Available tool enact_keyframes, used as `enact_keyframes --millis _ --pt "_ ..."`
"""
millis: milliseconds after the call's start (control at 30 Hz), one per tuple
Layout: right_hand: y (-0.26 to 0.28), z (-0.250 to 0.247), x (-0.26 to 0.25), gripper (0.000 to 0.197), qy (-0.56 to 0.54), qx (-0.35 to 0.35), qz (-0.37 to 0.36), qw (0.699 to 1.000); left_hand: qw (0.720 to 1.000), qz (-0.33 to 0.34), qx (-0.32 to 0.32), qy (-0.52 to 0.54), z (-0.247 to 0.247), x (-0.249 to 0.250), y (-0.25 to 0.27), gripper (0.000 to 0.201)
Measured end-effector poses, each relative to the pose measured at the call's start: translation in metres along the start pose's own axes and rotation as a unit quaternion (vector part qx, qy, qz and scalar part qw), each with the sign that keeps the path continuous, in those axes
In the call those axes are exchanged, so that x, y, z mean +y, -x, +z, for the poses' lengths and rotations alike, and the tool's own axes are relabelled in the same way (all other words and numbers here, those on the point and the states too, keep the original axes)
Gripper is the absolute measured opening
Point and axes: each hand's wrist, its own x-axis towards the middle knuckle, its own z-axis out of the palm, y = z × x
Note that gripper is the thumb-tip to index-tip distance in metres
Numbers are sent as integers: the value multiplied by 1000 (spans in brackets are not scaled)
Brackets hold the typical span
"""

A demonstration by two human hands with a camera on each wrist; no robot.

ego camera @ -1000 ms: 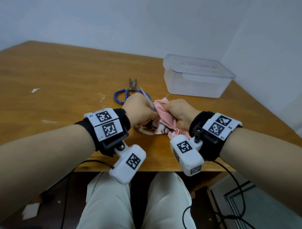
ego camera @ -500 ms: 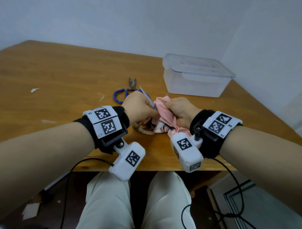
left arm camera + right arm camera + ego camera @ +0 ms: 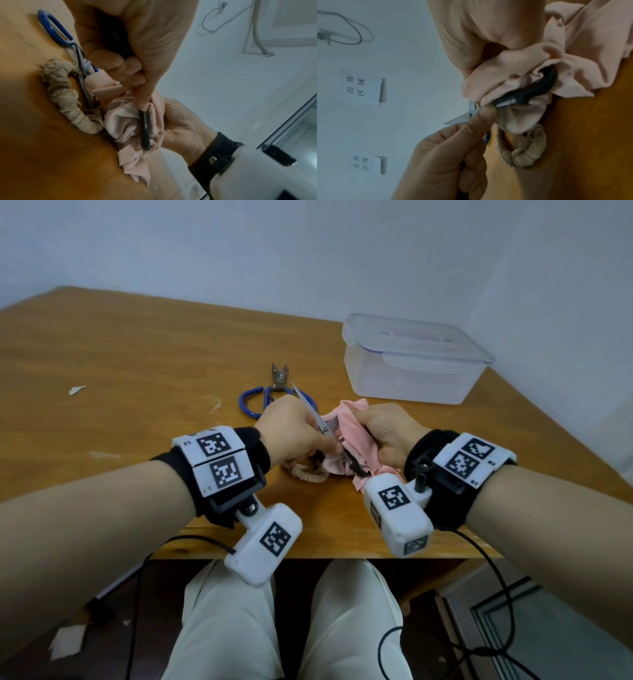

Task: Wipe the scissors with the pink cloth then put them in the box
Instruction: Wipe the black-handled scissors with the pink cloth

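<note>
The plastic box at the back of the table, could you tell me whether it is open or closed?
Closed: the plastic box has its lid lying flat across the rim.

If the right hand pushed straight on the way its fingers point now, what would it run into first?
Most likely the left hand: the right hand, bunching the pink cloth around the black-handled scissors, points leftward at it, and the two nearly touch. Depth is hard to judge; the scissors come first if counted.

both forearms reach in; left hand [image 3: 294, 433] pinches the scissors [image 3: 320, 424], right hand [image 3: 390, 433] fisted on the pink cloth [image 3: 352, 433].
</note>
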Motion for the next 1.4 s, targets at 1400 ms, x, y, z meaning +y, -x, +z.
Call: enact_keyframes --millis 1400 --pt "-13 -10 -3 19 13 -16 24 1000 1000 -10 -16 14 1 4 2 34"
